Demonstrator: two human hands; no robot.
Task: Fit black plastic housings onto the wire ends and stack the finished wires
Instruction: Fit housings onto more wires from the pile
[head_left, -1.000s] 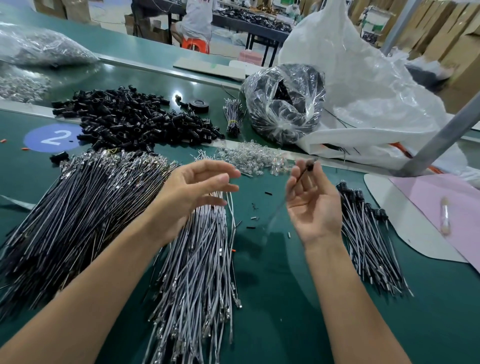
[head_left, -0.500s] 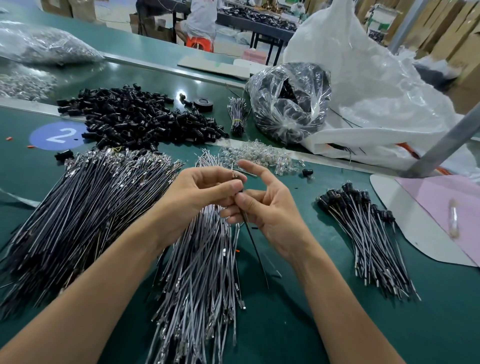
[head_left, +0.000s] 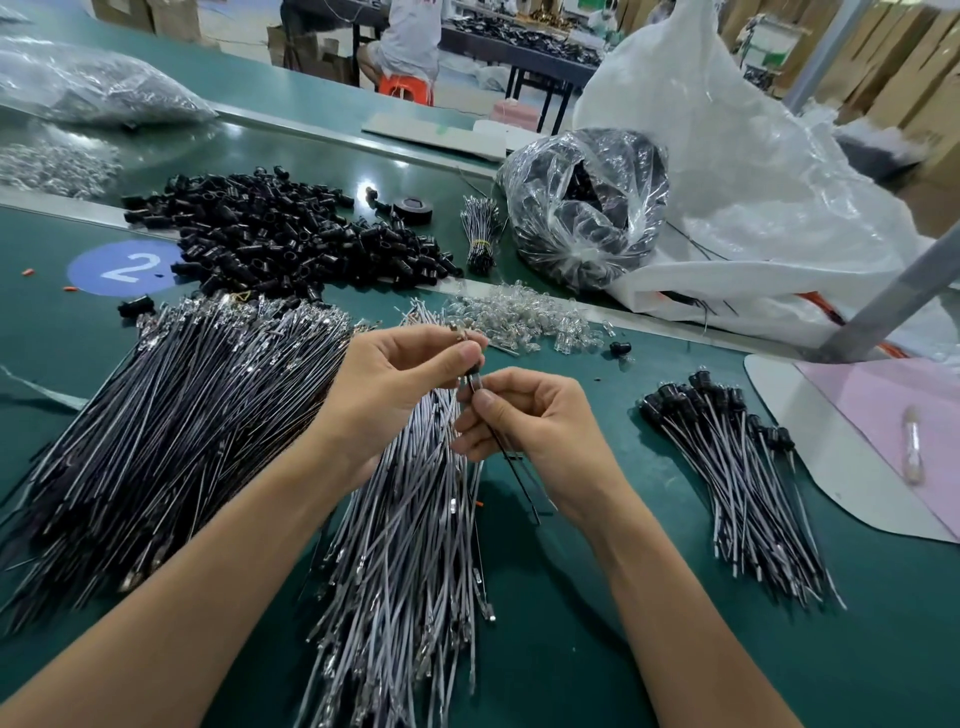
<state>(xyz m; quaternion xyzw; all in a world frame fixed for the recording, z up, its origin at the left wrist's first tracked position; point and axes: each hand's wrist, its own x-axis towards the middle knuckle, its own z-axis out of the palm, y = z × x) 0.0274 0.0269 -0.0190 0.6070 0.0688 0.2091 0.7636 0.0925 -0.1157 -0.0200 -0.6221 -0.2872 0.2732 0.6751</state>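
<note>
2 large wire piles, the dark wire pile (head_left: 171, 415) and the grey wire pile (head_left: 410, 545), lie on the green table (head_left: 571, 649), with the finished stack (head_left: 737, 478) at the right. The hands were apart 1 s ago and now meet. The left hand (head_left: 400, 395) pinches a metal wire tip (head_left: 460, 336), and the right hand (head_left: 535, 426) pinches a black wire (head_left: 519, 483) under a black housing (head_left: 474, 380), so a new fitting seems begun.

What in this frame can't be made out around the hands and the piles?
1. Head view: the small piece the left hand pinches, covered by its fingers.
2. Head view: whether the black wire in the right hand has a housing yet; the hands hide its tip.
3. Head view: clear bag contents, lost in glare.
</note>
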